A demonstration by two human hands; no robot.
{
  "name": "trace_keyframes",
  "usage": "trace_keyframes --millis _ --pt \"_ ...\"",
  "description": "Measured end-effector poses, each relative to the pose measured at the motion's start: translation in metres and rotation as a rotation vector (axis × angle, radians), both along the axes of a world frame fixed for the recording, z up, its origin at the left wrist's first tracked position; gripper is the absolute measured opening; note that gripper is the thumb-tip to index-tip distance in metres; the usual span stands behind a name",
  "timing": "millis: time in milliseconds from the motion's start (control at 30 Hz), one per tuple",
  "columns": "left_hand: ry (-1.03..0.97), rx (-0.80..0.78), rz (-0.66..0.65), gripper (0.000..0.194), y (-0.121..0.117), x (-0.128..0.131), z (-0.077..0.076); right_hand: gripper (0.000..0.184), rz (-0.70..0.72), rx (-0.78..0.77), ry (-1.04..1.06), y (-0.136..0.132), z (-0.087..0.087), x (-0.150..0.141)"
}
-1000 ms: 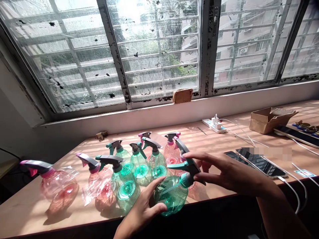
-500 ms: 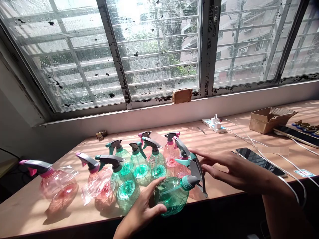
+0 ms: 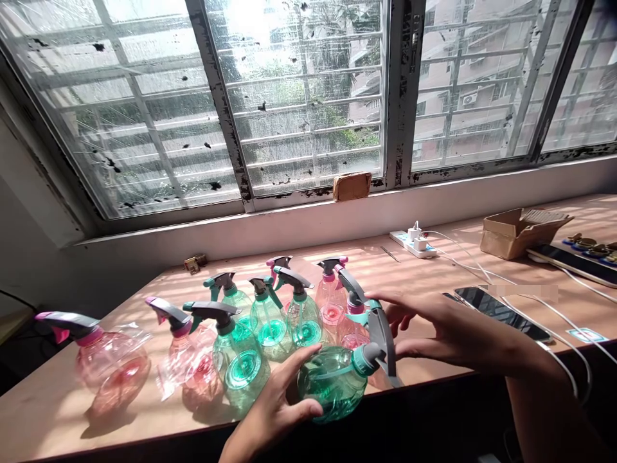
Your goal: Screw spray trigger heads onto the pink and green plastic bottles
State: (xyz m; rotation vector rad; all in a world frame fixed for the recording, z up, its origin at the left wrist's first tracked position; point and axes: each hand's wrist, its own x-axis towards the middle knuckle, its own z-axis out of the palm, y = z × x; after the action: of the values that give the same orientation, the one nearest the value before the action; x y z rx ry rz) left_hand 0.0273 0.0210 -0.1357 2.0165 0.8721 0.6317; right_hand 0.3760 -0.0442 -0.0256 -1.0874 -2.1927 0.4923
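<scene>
My left hand point(image 3: 279, 408) is wrapped round the body of a green see-through spray bottle point(image 3: 335, 389), which is tilted with its neck to the right, over the table's front edge. At that neck, my right hand point(image 3: 436, 331) has its fingers closed about the grey spray head point(image 3: 380, 337); the index finger reaches over its upper end, and some fingertips are hidden. Close behind stands a pink spray bottle point(image 3: 354, 331), partly covered by the held one. To the left is another green spray bottle point(image 3: 241, 366), upright.
Several more green and pink spray bottles stand on the wooden table point(image 3: 62, 405); one pink bottle point(image 3: 116, 366) has clear plastic film by it. Right of my hands lie a phone point(image 3: 501, 315) and white cables. Further back are a power strip point(image 3: 414, 244) and an open cardboard box point(image 3: 523, 235).
The spray head has turned on the bottle's neck, and my right fingers have shifted from its near side, loosened, then closed on it again. My left hand has stayed in place on the bottle.
</scene>
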Motion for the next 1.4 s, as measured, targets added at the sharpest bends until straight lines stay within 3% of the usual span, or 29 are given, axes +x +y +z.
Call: trace_keyframes --millis 333,633,867,1167,1400 --pt "-0.027 -0.005 -0.024 0.084 0.002 0.001 -0.005 0.044 -0.123 0.127 -0.114 0.004 0.002 0.0" --pt "-0.003 0.02 0.006 0.084 0.002 0.001 -0.004 0.036 -0.003 0.138 -0.059 -0.001 -0.003 -0.012" --pt "-0.072 0.021 -0.094 0.085 0.007 -0.001 -0.012 0.032 0.107 0.093 0.005 -0.001 -0.002 -0.015" --pt "-0.034 0.051 -0.042 0.09 0.003 0.001 -0.004 0.045 0.069 -0.016 -0.073 -0.006 0.001 -0.005" --pt "-0.038 0.054 -0.027 0.087 0.003 0.004 -0.001 0.053 0.104 0.011 -0.074 -0.001 -0.002 0.002"
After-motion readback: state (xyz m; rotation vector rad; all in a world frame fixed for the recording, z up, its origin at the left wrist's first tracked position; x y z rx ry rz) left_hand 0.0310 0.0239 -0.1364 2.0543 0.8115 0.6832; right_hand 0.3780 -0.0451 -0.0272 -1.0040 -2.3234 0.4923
